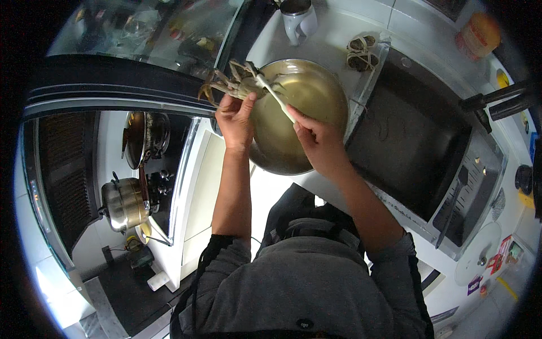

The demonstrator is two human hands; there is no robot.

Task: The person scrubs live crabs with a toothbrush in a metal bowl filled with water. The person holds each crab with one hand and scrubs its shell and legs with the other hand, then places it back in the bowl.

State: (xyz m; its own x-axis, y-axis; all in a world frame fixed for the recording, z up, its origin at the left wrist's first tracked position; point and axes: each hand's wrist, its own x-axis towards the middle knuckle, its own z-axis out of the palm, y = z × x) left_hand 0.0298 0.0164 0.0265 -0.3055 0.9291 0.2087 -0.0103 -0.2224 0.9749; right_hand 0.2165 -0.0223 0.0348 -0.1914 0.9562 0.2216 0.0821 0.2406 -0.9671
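Note:
A crab (245,87) with its legs spread is gripped by my left hand (237,116), over the left rim of a wide metal basin (300,163). Between the thumb and fingers of my right hand (319,142) is a slim pale brush (275,98), probably a toothbrush. Its far end meets the crab's body, and its bristles cannot be made out. Cloudy yellowish liquid (292,131) stands in the basin below both hands.
Beyond the basin on the counter are a white mug (299,23) and a string-tied crab (363,53). A dark sink (410,131) lies to the right, with a black-handled utensil (453,203) at its near side. Farther left, a steel pot (125,203) stands on the stove.

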